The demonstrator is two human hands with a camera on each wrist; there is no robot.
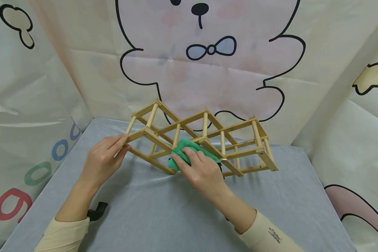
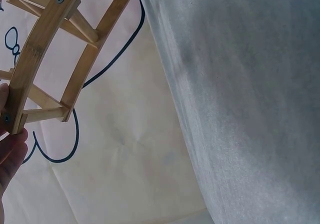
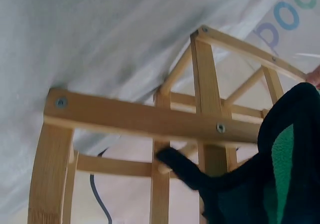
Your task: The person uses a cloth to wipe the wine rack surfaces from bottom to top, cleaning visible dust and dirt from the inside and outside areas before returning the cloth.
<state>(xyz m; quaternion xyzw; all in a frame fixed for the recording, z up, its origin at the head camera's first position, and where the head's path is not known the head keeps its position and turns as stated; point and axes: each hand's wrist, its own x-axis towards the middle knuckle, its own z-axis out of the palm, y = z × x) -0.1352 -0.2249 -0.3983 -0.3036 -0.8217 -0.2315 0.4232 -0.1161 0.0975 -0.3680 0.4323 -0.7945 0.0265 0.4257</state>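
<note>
A wooden folding lattice rack [image 1: 159,140] made of slats and round dowels stands spread in zigzags at the back of the table. My left hand [image 1: 102,157] pinches its left end between thumb and fingers; the left wrist view shows those fingertips [image 2: 12,151] at a slat's end [image 2: 37,54]. Near the rack's middle, my right hand [image 1: 203,171] grips a bunched green cloth [image 1: 185,142] against the slats. Up close in the right wrist view are a screwed slat [image 3: 135,119] and a strip of green cloth [image 3: 282,169], partly covered by dark, blurred material.
A blue-grey cloth [image 1: 145,213] covers the table. Behind it hangs a pale backdrop [image 1: 94,70] with a cartoon bear, and similar printed sheets flank both sides. A black piece [image 1: 97,211] shows beside my left wrist.
</note>
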